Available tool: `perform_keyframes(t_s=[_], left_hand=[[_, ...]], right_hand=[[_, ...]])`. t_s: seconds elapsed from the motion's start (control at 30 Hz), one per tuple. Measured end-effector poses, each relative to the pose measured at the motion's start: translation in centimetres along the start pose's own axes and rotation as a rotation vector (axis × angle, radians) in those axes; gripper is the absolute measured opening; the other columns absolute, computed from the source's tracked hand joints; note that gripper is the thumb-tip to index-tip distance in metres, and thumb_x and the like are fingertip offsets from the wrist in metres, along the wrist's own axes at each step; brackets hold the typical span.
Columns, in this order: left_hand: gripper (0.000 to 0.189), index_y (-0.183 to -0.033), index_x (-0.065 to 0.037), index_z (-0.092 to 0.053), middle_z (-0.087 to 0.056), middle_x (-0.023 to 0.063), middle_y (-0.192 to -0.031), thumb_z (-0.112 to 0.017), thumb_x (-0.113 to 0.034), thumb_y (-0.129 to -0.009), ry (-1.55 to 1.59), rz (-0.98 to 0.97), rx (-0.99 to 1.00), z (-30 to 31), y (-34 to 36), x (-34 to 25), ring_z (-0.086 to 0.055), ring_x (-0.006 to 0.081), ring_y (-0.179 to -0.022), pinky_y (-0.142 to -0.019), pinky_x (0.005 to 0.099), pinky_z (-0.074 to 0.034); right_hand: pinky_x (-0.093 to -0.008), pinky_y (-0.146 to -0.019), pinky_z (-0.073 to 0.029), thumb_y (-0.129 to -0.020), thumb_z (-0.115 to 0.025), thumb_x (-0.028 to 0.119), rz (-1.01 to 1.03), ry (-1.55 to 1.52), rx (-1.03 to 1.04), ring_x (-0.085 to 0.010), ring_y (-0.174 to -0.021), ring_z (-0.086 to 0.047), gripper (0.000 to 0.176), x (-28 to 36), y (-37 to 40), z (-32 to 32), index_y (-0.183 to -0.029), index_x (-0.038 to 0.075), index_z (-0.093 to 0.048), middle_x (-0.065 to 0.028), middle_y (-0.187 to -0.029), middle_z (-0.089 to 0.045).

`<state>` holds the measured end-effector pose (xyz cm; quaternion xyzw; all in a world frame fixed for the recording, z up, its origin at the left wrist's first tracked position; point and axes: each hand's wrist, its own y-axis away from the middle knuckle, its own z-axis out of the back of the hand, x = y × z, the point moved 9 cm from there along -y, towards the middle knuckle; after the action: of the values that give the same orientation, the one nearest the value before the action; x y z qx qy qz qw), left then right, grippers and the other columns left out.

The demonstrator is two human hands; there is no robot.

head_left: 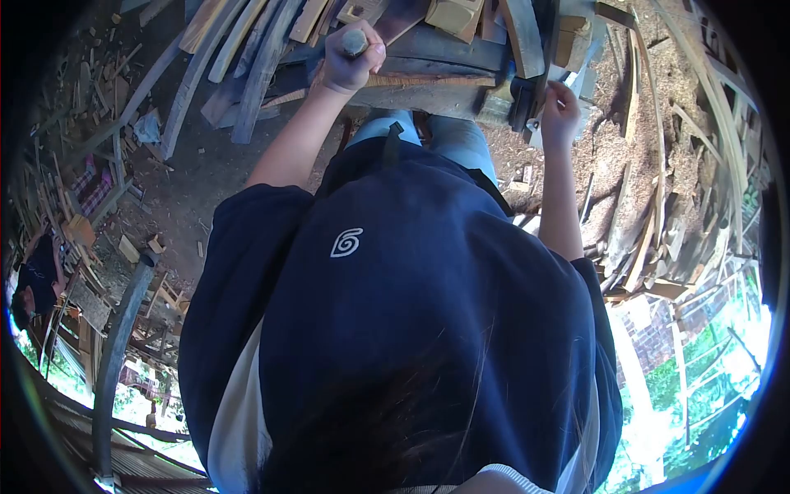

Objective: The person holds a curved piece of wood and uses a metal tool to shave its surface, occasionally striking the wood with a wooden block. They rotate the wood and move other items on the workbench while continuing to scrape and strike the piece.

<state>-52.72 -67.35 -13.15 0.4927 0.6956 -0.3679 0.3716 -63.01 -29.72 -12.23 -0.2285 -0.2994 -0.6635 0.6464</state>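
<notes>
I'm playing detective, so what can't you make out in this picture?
All in the head view:
- What the round-ended handle belongs to: the left hand around it hides the rest.
- Whether the right hand pinches anything: its curled fingers are too small to tell.
- What the other person is doing: too small, near the dark rim.
- The wearer's feet: hidden below the wood in front of the legs.

Brown dirt floor (185, 185) lies left, sawdust (613, 156) right; nearer, a brick wall (646, 329) stands right beside sunlit greenery (712, 395).
</notes>
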Motion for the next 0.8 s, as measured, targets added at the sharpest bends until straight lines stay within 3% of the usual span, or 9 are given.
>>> perform_keyframes(t_s=[0.17,0.53,0.8], left_hand=[[0.014,-0.074,-0.005,-0.053,-0.057,0.0021,-0.064,-0.063,-0.004,-0.084,-0.087,0.044,0.062,-0.7,0.2,0.3,-0.052,0.0077,-0.05,-0.048,0.0232,-0.041],[0.014,-0.073,-0.006,-0.056,-0.058,0.0,-0.064,-0.066,-0.005,-0.082,-0.151,0.057,0.093,-1.3,0.4,1.0,-0.054,0.007,-0.056,-0.054,0.0222,-0.043],[0.015,-0.07,-0.005,-0.056,-0.057,0.0006,-0.068,-0.067,-0.001,-0.079,-0.238,0.026,0.109,-1.7,0.2,1.0,-0.055,0.0084,-0.061,-0.058,0.0235,-0.044]], right_hand=[[-0.0334,-0.078,-0.052,-0.092,-0.061,0.013,0.056,-0.026,0.01,-0.0207,-0.087,-0.068,0.017,-0.9,-0.1,-0.5,-0.103,0.005,-0.072,-0.0105,-0.096,-0.071],[-0.0328,-0.073,-0.051,-0.091,-0.062,0.013,-0.049,0.041,0.031,-0.0214,-0.09,-0.067,0.016,-5.4,3.4,-0.9,-0.102,0.008,-0.073,-0.0095,-0.097,-0.071],[-0.0338,-0.077,-0.054,-0.089,-0.061,0.011,-0.06,0.076,0.042,-0.0213,-0.09,-0.068,0.017,-8.1,4.7,-1.4,-0.102,0.008,-0.073,-0.01,-0.097,-0.071]])
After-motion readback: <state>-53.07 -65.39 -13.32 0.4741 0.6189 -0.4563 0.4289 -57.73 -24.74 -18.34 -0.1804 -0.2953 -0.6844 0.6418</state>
